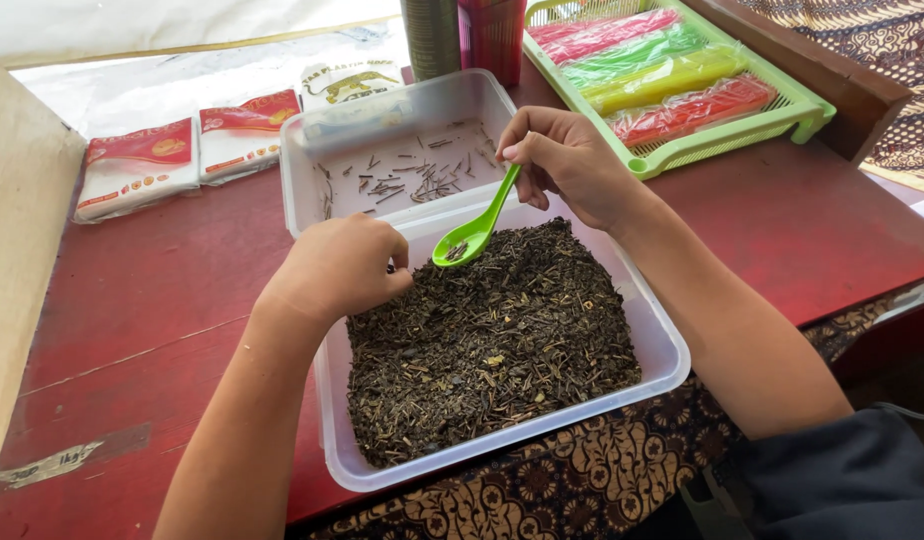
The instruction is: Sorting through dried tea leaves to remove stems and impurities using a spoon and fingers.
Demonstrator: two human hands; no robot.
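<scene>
While the right hand (567, 160) pinches a green spoon (475, 230) over the dried leaves (492, 340) (filling the near tub (662, 350)), the left hand (337, 268), fingers curled shut, rests on them.

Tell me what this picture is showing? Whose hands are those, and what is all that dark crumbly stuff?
The picture comes from a camera worn on a person's head, looking down, so you see that person's own two arms. The right hand holds a green plastic spoon with a little of the dark stuff in its bowl. The left hand is curled at the edge of a clear plastic tub full of dry, dark leaves and little twigs. Behind it sits a second clear tub with only a few twigs in it. All of this rests on a red table. Farther back lie white and red packets and a green tray with bundles of coloured straws.
</scene>
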